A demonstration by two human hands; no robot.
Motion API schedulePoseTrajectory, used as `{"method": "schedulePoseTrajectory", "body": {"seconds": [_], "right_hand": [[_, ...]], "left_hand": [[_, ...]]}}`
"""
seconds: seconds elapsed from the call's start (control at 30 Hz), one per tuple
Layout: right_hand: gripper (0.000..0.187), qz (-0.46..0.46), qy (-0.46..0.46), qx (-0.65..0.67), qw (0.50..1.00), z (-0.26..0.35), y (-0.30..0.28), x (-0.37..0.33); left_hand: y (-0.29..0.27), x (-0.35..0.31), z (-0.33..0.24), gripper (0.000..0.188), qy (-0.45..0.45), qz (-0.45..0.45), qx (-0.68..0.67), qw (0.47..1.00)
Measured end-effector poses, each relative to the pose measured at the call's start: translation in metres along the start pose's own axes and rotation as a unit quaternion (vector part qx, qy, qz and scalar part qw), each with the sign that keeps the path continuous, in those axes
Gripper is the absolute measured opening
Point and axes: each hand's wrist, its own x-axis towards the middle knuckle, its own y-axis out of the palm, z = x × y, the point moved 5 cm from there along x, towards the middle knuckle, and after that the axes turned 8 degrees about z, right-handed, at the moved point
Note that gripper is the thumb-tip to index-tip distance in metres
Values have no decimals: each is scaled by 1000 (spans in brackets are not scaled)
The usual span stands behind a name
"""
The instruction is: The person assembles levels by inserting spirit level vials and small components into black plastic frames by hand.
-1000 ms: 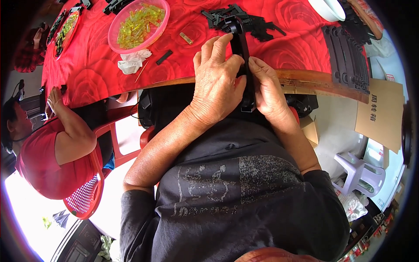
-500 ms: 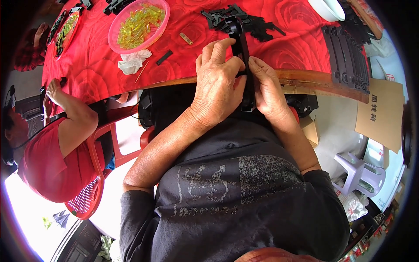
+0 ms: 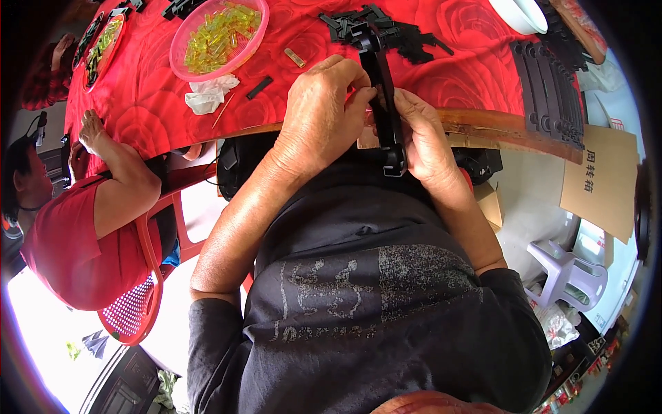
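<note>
A long black plastic part (image 3: 383, 96) with a hooked, notched piece at each end stands lengthwise in front of me, over the table's near edge. My right hand (image 3: 425, 134) grips its right side, thumb along the edge and fingers behind it. On the other side, my left hand (image 3: 321, 103) is closed, thumb and forefinger pinched together against the part's left edge. Whatever may be between those fingertips is hidden. Beyond the part lies a heap of small black plastic strips (image 3: 414, 41).
A pink basket (image 3: 181, 69) holds many clear yellow tubes (image 3: 219, 38). Near it lie crumpled tissue (image 3: 207, 96), a thin stick, a black strip (image 3: 259, 87) and a brownish piece (image 3: 294, 57). Long black parts (image 3: 545, 90) line the right side, below a white bowl (image 3: 520, 15). A co-worker (image 3: 83, 234) sits left.
My left hand has drawn back to the left from around the black part, its fingers now curled in a pinch. My right hand keeps its hold. The co-worker at left has shifted posture.
</note>
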Motion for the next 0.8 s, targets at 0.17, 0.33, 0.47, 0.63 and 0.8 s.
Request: {"method": "schedulePoseTrajectory", "body": {"seconds": [0.17,0.33,0.47,0.63,0.8], "right_hand": [[32,68,24,-31,997,7,7,-2],[44,36,17,-217,975,15,13,-7],[48,22,23,-266,963,19,12,-6],[48,25,-2,-348,937,22,13,-7],[44,8,-1,-354,935,23,15,-6]], "left_hand": [[0,1,8,12,-22,18,-32,999],[-5,-1,16,11,-32,25,-34,999],[-6,0,18,11,-26,39,-21,999],[-4,2,20,11,-9,40,-18,999],[-1,2,20,11,-22,48,-8,999]]}}
